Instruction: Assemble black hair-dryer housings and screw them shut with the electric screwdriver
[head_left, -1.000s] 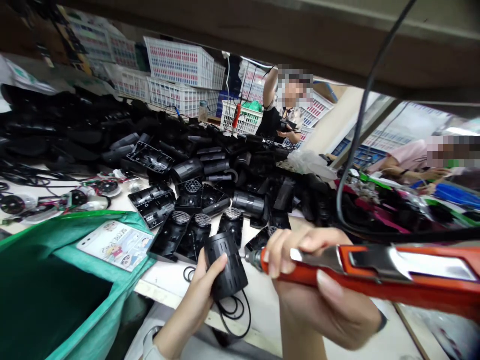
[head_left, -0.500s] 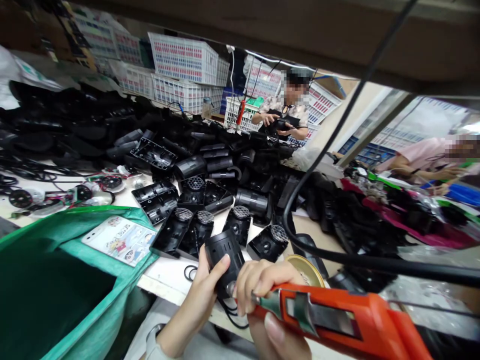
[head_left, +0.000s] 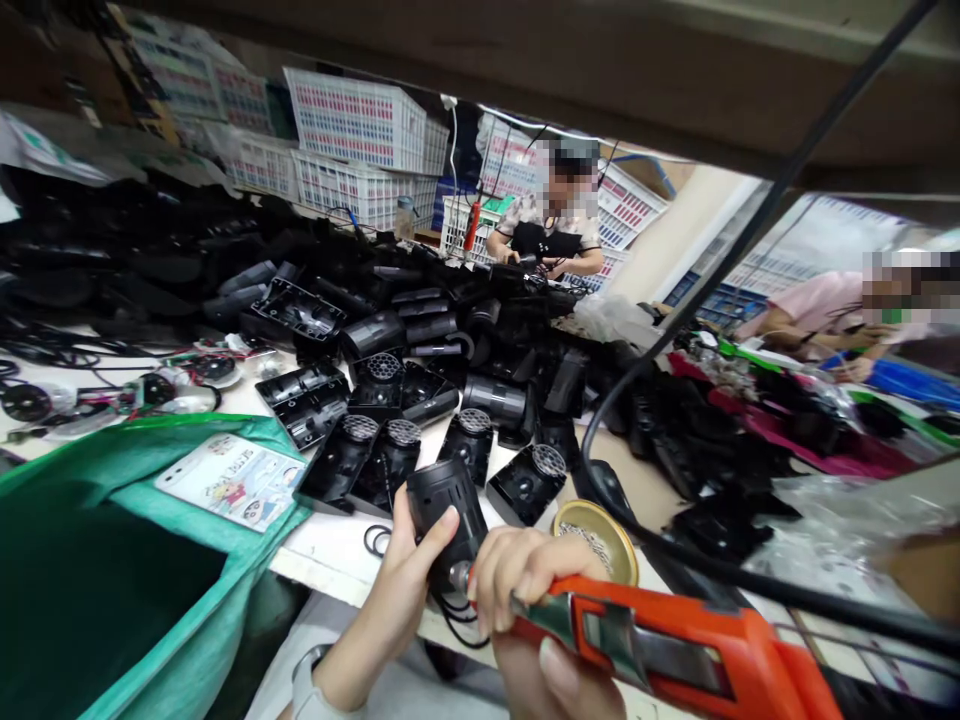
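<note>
My left hand (head_left: 401,590) is wrapped round a black cylindrical plastic housing (head_left: 448,508), held just above the table's near edge. My right hand (head_left: 529,610) grips an orange electric screwdriver (head_left: 675,655), whose metal tip meets the lower end of the housing. A thick black cable (head_left: 675,330) runs from the screwdriver up and to the right. Thin black rubber rings (head_left: 377,541) lie on the table under the housing.
Several black housings with mesh ends (head_left: 465,450) stand just beyond my hands, and a large pile of black parts (head_left: 450,310) lies behind. A gold dish of screws (head_left: 596,540) sits right of my hands. A green bag (head_left: 112,560) hangs at the left. Two other people work across the table.
The screwdriver has swung down and left from a level position to the housing's lower end. The gold dish has come into view.
</note>
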